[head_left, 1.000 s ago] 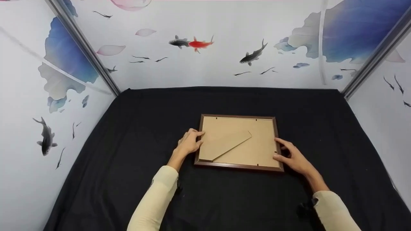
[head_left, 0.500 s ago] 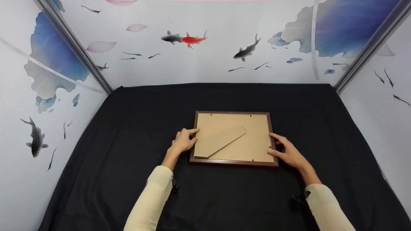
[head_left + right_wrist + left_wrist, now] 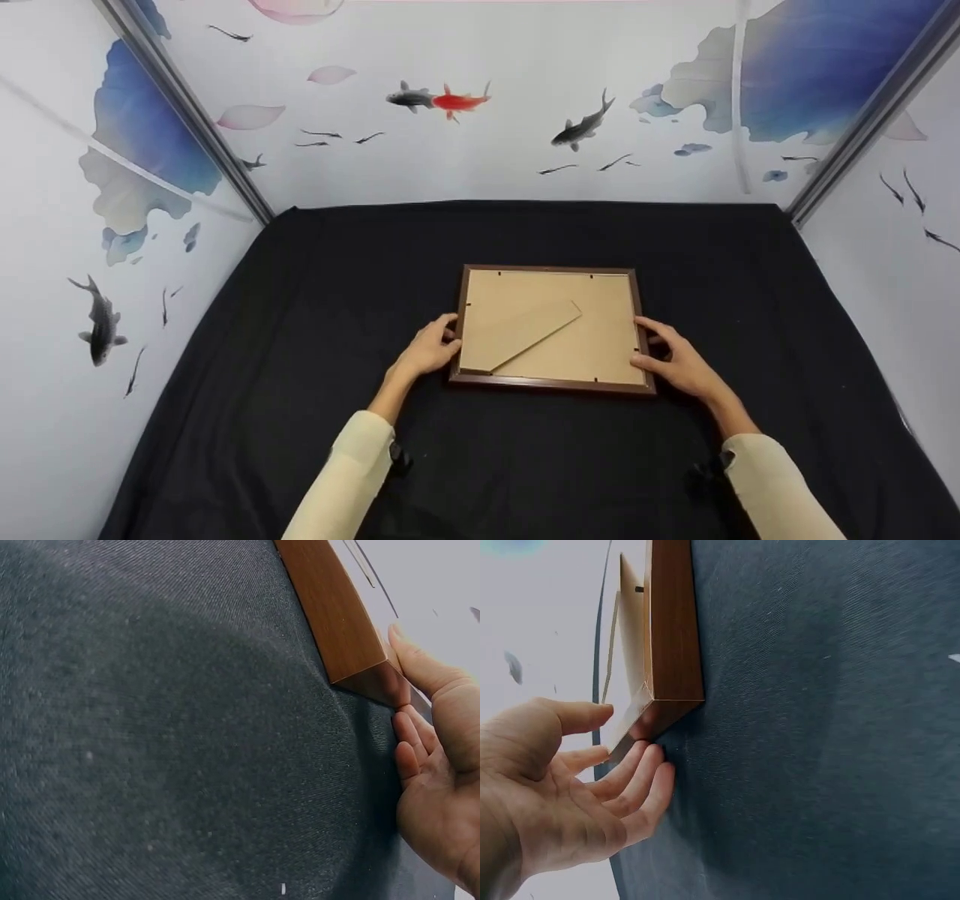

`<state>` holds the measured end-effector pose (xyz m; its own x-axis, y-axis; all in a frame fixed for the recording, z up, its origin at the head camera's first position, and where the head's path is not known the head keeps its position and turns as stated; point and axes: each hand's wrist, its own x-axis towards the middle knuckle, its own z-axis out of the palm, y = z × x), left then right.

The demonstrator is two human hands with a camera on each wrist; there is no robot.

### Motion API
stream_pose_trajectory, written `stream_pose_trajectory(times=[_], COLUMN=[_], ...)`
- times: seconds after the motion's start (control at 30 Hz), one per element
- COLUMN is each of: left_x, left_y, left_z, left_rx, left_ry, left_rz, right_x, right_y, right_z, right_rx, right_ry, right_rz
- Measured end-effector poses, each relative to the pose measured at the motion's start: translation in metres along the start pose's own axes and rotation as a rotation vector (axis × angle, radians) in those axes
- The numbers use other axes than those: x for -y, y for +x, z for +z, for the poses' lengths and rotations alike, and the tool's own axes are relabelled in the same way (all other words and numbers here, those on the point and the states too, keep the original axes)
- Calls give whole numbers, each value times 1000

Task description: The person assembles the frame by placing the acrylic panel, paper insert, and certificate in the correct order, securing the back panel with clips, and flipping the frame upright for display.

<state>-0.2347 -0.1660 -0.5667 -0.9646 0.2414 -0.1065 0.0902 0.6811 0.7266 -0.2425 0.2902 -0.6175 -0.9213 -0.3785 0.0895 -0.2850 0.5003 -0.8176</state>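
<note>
A brown wooden picture frame (image 3: 551, 382) lies face down on the black cloth, its tan backing board (image 3: 600, 337) upward. A slanted cardboard stand leg (image 3: 525, 336) lies on the backing. At the frame's left side is my left hand (image 3: 429, 346); in the left wrist view its fingers are loosely bent beside the frame's outer wall and its thumb stands out near the top edge. My right hand (image 3: 681, 365) holds the right side, with the thumb (image 3: 420, 666) on the upper edge and the fingers (image 3: 416, 736) against the outer side. Some right fingertips are hidden.
Black cloth (image 3: 337, 277) covers the table around the picture frame. White panels (image 3: 465, 165) printed with fish and leaves enclose the back and sides, with metal posts (image 3: 202, 127) at the corners.
My left hand has slid down along the left side, and its fingers have come off the top edge to the outer side. The right hand keeps its place; the picture frame lies still.
</note>
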Motion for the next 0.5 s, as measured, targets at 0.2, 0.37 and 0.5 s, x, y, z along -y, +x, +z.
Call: stream_pose_trajectory(times=[0.2, 0.37, 0.5], left_x=[-5, -5, -4], left_y=[-17, -25, -28], left_z=[8, 11, 9], left_rx=[-83, -56, -38], left_ry=[8, 73, 139], left_rz=[83, 122, 121], right_x=[-1, 2, 7], right_y=[0, 1, 4], right_z=[1, 0, -5], right_rx=[-7, -4, 36], right_ry=[-9, -6, -11], right_rz=[18, 18, 21])
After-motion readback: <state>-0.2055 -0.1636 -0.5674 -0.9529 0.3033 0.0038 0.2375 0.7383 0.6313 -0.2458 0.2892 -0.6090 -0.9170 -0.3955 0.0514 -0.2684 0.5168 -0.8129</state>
